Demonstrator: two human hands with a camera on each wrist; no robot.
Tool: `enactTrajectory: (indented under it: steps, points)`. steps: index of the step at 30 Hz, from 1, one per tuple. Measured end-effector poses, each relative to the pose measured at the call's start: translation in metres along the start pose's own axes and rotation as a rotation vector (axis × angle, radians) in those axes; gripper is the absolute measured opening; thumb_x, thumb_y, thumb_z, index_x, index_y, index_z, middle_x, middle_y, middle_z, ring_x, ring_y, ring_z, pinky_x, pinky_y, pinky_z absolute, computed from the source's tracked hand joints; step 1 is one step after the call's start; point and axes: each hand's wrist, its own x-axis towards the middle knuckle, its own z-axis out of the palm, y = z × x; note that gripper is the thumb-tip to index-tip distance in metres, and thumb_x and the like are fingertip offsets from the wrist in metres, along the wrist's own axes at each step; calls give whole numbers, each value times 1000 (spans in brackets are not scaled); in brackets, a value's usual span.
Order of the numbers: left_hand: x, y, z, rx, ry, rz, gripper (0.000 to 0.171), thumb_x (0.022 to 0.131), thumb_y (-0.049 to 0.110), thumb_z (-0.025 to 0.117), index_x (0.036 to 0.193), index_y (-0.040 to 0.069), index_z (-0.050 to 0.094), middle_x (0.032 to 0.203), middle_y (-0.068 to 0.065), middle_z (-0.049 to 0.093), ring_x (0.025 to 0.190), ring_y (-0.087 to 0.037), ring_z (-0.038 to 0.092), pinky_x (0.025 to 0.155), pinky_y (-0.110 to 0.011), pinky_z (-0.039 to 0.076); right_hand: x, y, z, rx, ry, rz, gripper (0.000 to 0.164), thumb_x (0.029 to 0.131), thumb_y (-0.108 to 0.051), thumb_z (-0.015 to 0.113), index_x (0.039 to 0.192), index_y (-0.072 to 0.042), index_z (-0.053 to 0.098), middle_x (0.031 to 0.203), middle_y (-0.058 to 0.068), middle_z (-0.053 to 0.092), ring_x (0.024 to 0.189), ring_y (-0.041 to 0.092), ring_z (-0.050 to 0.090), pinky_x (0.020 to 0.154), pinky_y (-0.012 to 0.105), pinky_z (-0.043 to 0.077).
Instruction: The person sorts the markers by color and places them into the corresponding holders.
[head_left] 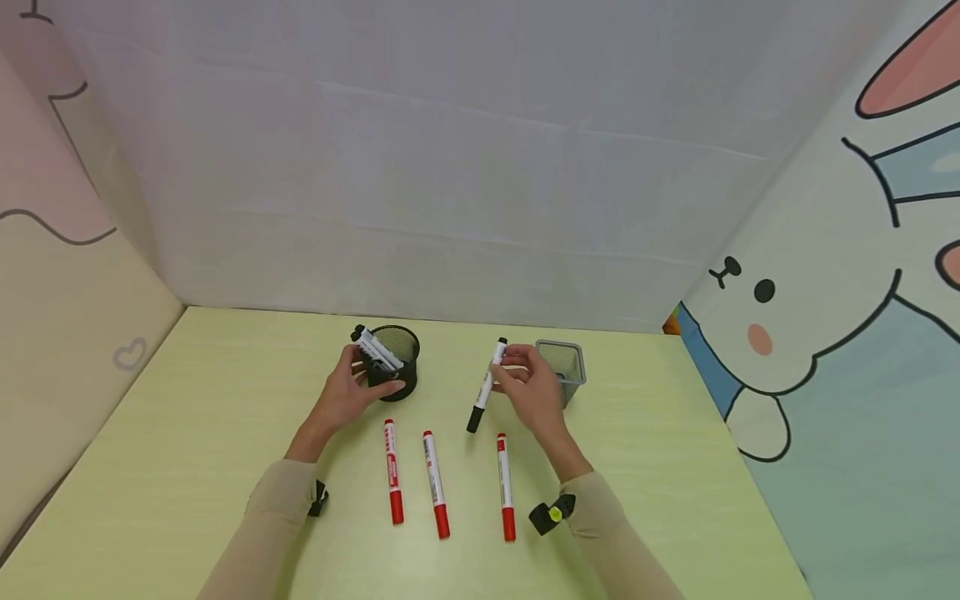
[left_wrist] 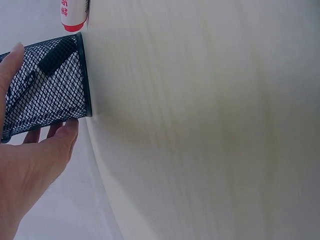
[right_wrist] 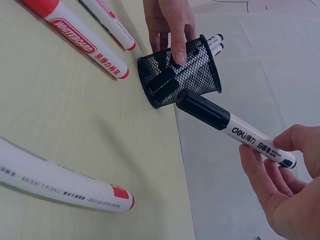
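My left hand grips a round black mesh pen cup at its side, thumb across the front. Black-capped white markers lean inside the cup, their ends above its rim; in the right wrist view dark caps show through the mesh. To the right of the cup, my right hand pinches a black-capped whiteboard marker near its plain end, between thumb and fingers. The marker is held above the table, tilted, with its cap lower and toward me. In the left wrist view my fingers wrap the cup.
Three red-capped whiteboard markers lie apart on the pale yellow table, in front of the hands. A grey square mesh holder stands just beyond my right hand, partly hidden by it. A white curtain hangs behind the table.
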Motion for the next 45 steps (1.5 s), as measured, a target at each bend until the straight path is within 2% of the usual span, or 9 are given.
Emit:
enactTrajectory:
  steps: [4, 13, 22, 29, 33, 37, 45]
  points:
    - [0, 1, 0, 3, -2, -1, 91, 86, 20, 86, 151, 1, 24, 150, -25, 36, 145, -49, 35, 119, -54, 33, 5, -3, 3, 30, 4, -30, 33, 92, 2, 72, 123, 3, 60, 113, 20, 66, 89, 17, 71, 82, 53, 61]
    - [2, -3, 0, 1, -5, 1, 92, 86, 23, 86, 151, 3, 25, 149, -23, 38, 145, -47, 36, 120, -53, 33, 14, -8, 13, 88, 8, -106, 33, 92, 4, 72, 123, 5, 59, 113, 23, 64, 90, 20, 71, 80, 43, 63]
    - [-1, -1, -2, 15, -5, -6, 95, 86, 26, 86, 153, 3, 23, 151, -24, 37, 145, -49, 34, 120, -55, 32, 22, -16, 27, 102, 40, -130, 35, 91, 11, 67, 123, 14, 55, 113, 31, 62, 86, 20, 70, 81, 47, 62]
    - [-2, -2, -1, 14, -5, -8, 95, 86, 24, 86, 153, 3, 23, 151, -24, 37, 146, -48, 34, 120, -54, 31, 29, -20, 37, 184, 40, -162, 33, 91, 8, 70, 121, 10, 56, 111, 24, 64, 84, 15, 70, 84, 50, 61]
    - [-1, -2, -1, 9, -8, -8, 95, 86, 24, 86, 154, 4, 23, 151, -24, 37, 146, -48, 33, 120, -54, 31, 31, -22, 40, 180, 52, -169, 32, 91, 7, 71, 120, 7, 57, 110, 21, 65, 85, 16, 71, 82, 44, 63]
    - [-1, -2, 0, 3, -8, -7, 96, 86, 25, 86, 154, 4, 22, 152, -24, 36, 147, -47, 33, 120, -54, 31, 34, -24, 42, 173, 65, -170, 32, 91, 4, 72, 120, 4, 59, 109, 18, 65, 85, 15, 71, 82, 43, 63]
    - [-1, -3, 0, -8, -7, -2, 95, 86, 24, 86, 154, 4, 23, 151, -23, 37, 146, -45, 35, 121, -53, 31, 40, -28, 52, 230, 59, -201, 32, 92, 6, 70, 121, 5, 57, 108, 16, 64, 88, 15, 70, 82, 37, 63]
